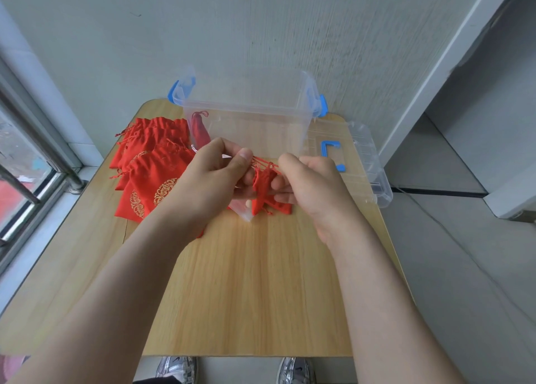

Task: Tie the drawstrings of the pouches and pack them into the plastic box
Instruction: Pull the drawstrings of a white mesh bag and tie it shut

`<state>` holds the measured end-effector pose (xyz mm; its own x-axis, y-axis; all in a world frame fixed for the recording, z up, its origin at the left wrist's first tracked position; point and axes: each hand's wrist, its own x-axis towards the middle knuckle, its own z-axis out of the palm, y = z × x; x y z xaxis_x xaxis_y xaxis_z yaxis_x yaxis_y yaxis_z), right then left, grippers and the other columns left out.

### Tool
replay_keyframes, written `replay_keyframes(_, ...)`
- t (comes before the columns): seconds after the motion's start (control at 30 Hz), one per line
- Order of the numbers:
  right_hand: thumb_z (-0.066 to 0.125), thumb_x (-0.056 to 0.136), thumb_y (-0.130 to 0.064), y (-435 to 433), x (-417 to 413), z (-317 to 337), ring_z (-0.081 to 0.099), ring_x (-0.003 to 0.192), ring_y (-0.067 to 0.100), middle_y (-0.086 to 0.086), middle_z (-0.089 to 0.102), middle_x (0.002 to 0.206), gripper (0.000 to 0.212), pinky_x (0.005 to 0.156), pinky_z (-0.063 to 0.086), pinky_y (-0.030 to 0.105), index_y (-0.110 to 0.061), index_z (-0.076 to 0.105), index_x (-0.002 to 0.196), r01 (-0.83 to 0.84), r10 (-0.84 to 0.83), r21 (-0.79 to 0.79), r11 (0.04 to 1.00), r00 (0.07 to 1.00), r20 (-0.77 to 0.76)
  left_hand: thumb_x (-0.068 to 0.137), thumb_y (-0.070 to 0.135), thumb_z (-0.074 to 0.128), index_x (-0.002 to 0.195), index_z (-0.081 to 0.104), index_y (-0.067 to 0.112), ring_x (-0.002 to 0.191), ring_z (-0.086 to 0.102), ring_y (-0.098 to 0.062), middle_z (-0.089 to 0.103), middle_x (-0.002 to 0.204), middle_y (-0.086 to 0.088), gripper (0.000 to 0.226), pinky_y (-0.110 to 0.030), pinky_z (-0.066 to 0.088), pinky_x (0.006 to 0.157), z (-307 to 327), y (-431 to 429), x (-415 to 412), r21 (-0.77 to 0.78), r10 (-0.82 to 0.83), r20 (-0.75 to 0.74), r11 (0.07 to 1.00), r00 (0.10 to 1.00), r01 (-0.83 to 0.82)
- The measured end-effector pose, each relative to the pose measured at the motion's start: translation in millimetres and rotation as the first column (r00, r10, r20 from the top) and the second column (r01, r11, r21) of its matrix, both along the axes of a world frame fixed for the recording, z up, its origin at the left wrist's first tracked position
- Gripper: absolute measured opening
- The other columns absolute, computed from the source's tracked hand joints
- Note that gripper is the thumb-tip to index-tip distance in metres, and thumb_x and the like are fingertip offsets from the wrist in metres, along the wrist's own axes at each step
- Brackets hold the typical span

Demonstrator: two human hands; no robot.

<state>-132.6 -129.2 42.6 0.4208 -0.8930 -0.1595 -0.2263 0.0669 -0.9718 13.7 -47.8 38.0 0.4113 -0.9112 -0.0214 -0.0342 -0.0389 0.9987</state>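
Note:
A small red drawstring pouch (262, 182) hangs between my two hands just in front of the clear plastic box (246, 105). My left hand (216, 172) pinches the red drawstrings (262, 161) on the left side. My right hand (307, 180) pinches the strings on the right, and they run taut between my thumbs. One red pouch (200, 130) stands inside the box against its left wall. A pile of several red pouches with gold round emblems (150, 163) lies on the table to the left of the box.
The wooden table (246, 282) stands against a pale wall. The box's clear lid with a blue handle (359, 157) lies at the table's right edge. A window frame runs along the left. My shoes show below the table's front edge.

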Motion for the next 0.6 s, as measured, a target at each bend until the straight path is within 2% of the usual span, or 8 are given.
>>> replay_keyframes(0.07,0.062,0.081,-0.034,0.1,1.0,-0.8,0.077,0.078,0.027,0.004,0.076,0.072,0.033,0.072,0.06,0.036,-0.003,0.074,0.078,0.03,-0.03,0.007,1.0,0.999,0.019,0.11,0.02,0.054,0.102,0.055,0.006,0.055,0.051,-0.012,0.057,0.067,-0.001,0.016,-0.027,0.054,0.061,-0.2,-0.9,-1.2,0.017,0.003,-0.008,1.0,1.0,-0.002)
replay_keyframes(0.13,0.068,0.083,-0.025,-0.3,0.6,-0.6,0.075,0.075,0.026,0.008,0.078,0.076,0.02,0.068,0.056,0.035,-0.01,0.071,0.071,0.123,-0.123,0.01,0.992,0.99,0.062,0.111,0.019,0.053,0.1,0.055,0.008,0.051,0.046,-0.009,0.055,0.068,-0.002,0.016,-0.026,0.048,0.057,0.6,-0.6,-0.5,0.041,-0.004,0.027,0.999,1.0,0.003)
replay_keyframes(0.27,0.069,0.075,-0.021,0.2,2.2,1.2,0.07,0.074,0.02,0.006,0.076,0.072,0.01,0.064,0.048,0.033,-0.012,0.067,0.072,0.221,-0.239,0.107,0.969,0.95,0.201,0.111,0.014,0.053,0.103,0.055,0.008,0.054,0.044,-0.012,0.05,0.065,-0.001,0.01,-0.028,0.044,0.057,2.0,-0.8,-2.0,0.105,-0.022,0.004,0.994,1.0,0.022)
replay_keyframes(0.33,0.069,0.079,-0.016,1.5,3.3,2.8,0.068,0.071,0.019,0.005,0.074,0.07,0.009,0.059,0.043,0.031,-0.012,0.066,0.072,0.235,-0.265,0.148,0.961,0.935,0.235,0.11,0.011,0.053,0.102,0.057,0.009,0.055,0.044,-0.013,0.049,0.062,0.001,0.009,-0.028,0.044,0.056,2.6,-1.5,-3.2,0.131,-0.02,-0.031,0.991,0.999,0.024)
replay_keyframes(0.43,0.068,0.077,-0.015,2.8,4.2,3.4,0.052,0.067,0.023,0.006,0.068,0.069,0.011,0.051,0.033,0.03,-0.014,0.062,0.068,0.261,-0.294,0.154,0.953,0.922,0.253,0.11,0.01,0.053,0.103,0.059,0.009,0.055,0.044,-0.013,0.049,0.062,0.002,0.009,-0.027,0.043,0.056,4.2,-1.9,-4.2,0.155,-0.026,-0.06,0.987,0.998,0.036)
replay_keyframes(0.5,0.069,0.079,-0.012,3.3,4.3,3.1,0.049,0.064,0.023,0.008,0.065,0.068,0.012,0.049,0.033,0.03,-0.012,0.06,0.069,0.288,-0.313,0.13,0.949,0.913,0.261,0.109,0.008,0.052,0.102,0.059,0.009,0.057,0.043,-0.014,0.048,0.064,-0.001,0.01,-0.029,0.041,0.057,5.6,-1.6,-4.6,0.155,-0.038,-0.084,0.987,0.996,0.051)
replay_keyframes(0.6,0.069,0.081,-0.009,4.2,4.2,2.4,0.053,0.055,0.021,0.008,0.065,0.062,0.008,0.048,0.04,0.031,-0.006,0.062,0.077,0.324,-0.324,0.038,0.945,0.917,0.235,0.109,0.006,0.051,0.1,0.058,0.009,0.056,0.042,-0.014,0.046,0.064,-0.002,0.011,-0.03,0.04,0.058,6.9,-1.6,-4.5,0.157,-0.046,-0.094,0.986,0.994,0.06)
